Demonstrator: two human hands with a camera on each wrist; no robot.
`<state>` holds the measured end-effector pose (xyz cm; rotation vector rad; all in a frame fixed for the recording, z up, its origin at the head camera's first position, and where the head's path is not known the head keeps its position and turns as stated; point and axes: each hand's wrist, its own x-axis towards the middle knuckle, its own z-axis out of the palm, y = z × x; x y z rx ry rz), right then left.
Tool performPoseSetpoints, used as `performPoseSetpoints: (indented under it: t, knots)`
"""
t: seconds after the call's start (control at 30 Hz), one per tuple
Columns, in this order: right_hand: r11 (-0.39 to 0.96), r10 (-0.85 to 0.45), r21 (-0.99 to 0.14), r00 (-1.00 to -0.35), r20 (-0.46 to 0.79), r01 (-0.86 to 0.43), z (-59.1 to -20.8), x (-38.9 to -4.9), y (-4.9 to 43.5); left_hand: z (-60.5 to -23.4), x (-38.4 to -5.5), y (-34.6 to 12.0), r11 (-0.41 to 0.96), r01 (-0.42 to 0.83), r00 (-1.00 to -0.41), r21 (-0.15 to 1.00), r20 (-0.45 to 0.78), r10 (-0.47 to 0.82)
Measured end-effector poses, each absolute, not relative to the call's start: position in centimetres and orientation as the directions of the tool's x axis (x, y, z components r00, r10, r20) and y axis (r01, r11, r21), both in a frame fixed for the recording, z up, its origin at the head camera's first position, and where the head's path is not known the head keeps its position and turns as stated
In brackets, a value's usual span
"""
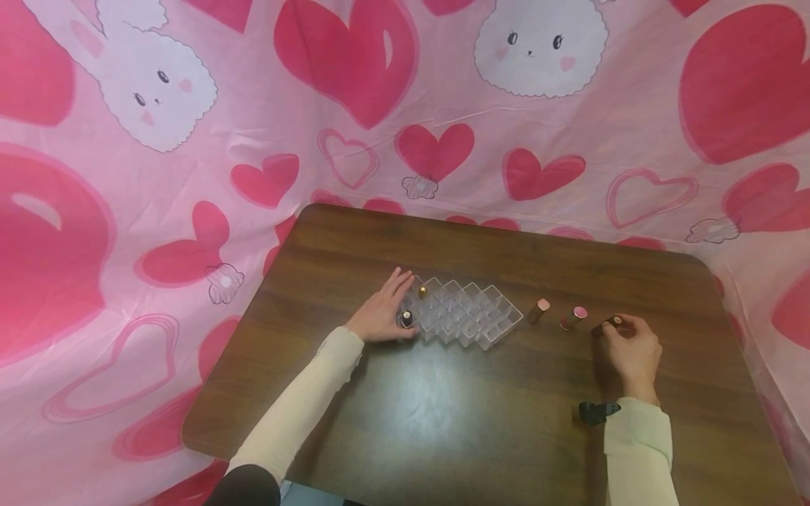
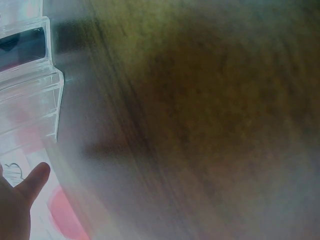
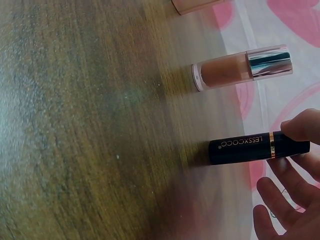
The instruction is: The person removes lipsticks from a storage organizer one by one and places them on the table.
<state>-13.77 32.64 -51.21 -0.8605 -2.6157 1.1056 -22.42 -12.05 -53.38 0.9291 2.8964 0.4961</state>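
A clear plastic lipstick organizer with diamond-shaped compartments lies on the table. At its left end is my left hand, fingers extended along the far side and thumb on the near side. A dark-capped tube stands in the compartment by that hand, and a gold-topped one stands in another. In the left wrist view, a straight thumb shows near the organizer's clear wall. My right hand pinches the cap end of a black lipstick between thumb and fingers; it stands upright at the table surface.
Between the organizer and my right hand stand a pink-topped lip gloss tube and a peach-topped tube. The brown wooden table has rounded corners. A pink heart-patterned cloth hangs behind it.
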Motion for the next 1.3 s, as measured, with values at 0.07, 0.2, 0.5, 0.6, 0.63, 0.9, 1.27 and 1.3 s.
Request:
performPoseSetpoints:
  t: [0.07, 0.2, 0.5, 0.6, 0.63, 0.9, 1.27, 1.3]
  knots:
    - [0.556, 0.573, -0.705, -0.818, -0.058, 0.439, -51.26, -13.79, 32.66, -53.36, -22.39, -12.05, 0.770, 0.550, -0.820, 0.325, 0.036, 0.571]
    - [0.559, 0.570, -0.708, -0.820, -0.050, 0.432, -51.39, -13.82, 32.73, -53.34, -22.33, -12.01, 0.775, 0.540, -0.826, 0.327, 0.032, 0.562]
    - [0.551, 0.567, -0.712, -0.821, -0.062, 0.434, -51.45, -13.80, 32.67, -53.32, -22.17, -11.99, 0.782, 0.529, -0.834, 0.329, 0.029, 0.552]
    - [0.545, 0.563, -0.713, -0.823, -0.079, 0.441, -51.43, -13.78, 32.68, -53.34, -22.15, -11.98, 0.784, 0.524, -0.836, 0.332, 0.026, 0.548]
    - [0.543, 0.563, -0.713, -0.822, -0.084, 0.444, -51.42, -13.77, 32.68, -53.34, -22.15, -11.99, 0.785, 0.523, -0.837, 0.333, 0.025, 0.547]
    - [0.537, 0.566, -0.719, -0.821, -0.080, 0.440, -51.53, -13.75, 32.69, -53.40, -22.37, -11.99, 0.778, 0.540, -0.827, 0.321, 0.031, 0.561]
    - [0.543, 0.577, -0.711, -0.814, -0.070, 0.447, -51.58, -13.91, 32.68, -53.10, -22.26, -11.90, 0.778, 0.534, -0.828, 0.330, 0.020, 0.560]
    - [0.541, 0.577, -0.710, -0.813, -0.076, 0.450, -51.57, -13.91, 32.69, -53.07, -22.25, -11.90, 0.778, 0.534, -0.828, 0.332, 0.019, 0.560]
